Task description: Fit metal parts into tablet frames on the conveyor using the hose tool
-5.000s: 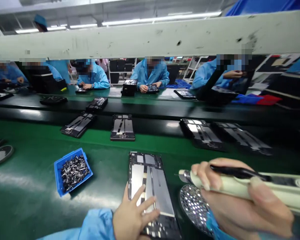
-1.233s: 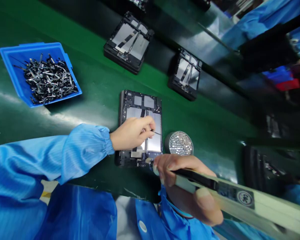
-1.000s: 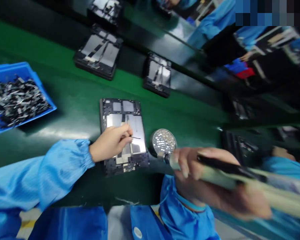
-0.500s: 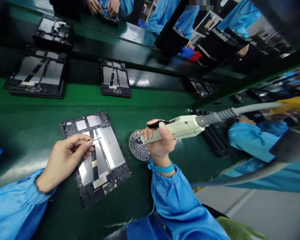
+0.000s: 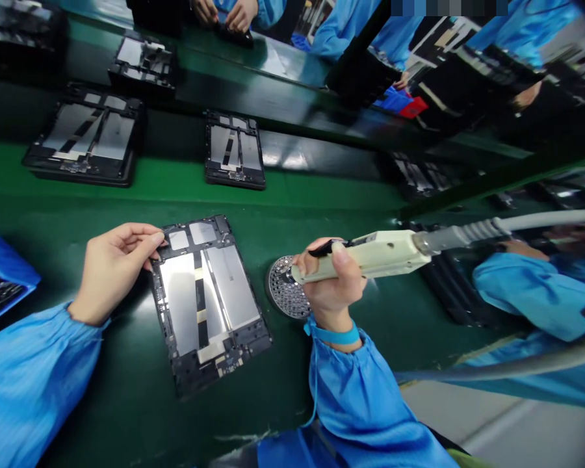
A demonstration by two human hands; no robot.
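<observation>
**Right hand (image 5: 329, 281) clenched, left hand (image 5: 117, 273) relaxed**

A corded tool (image 5: 370, 255) is gripped by the right hand, its tip at a perforated metal disc (image 5: 281, 289). A tablet frame (image 5: 205, 305) is laid flat on the green belt (image 5: 102, 403), its corner touched by the left fingertips (image 5: 158, 238).

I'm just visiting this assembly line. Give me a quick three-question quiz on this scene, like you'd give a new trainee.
1. What does the right hand grip? A) tweezers B) a corded tool C) a cloth
2. True or false: the blue bin lies on the person's left of the tablet frame.
3. What shape is the holed metal plate beside the frame?

Key: 1) B; 2) true; 3) round.
</observation>
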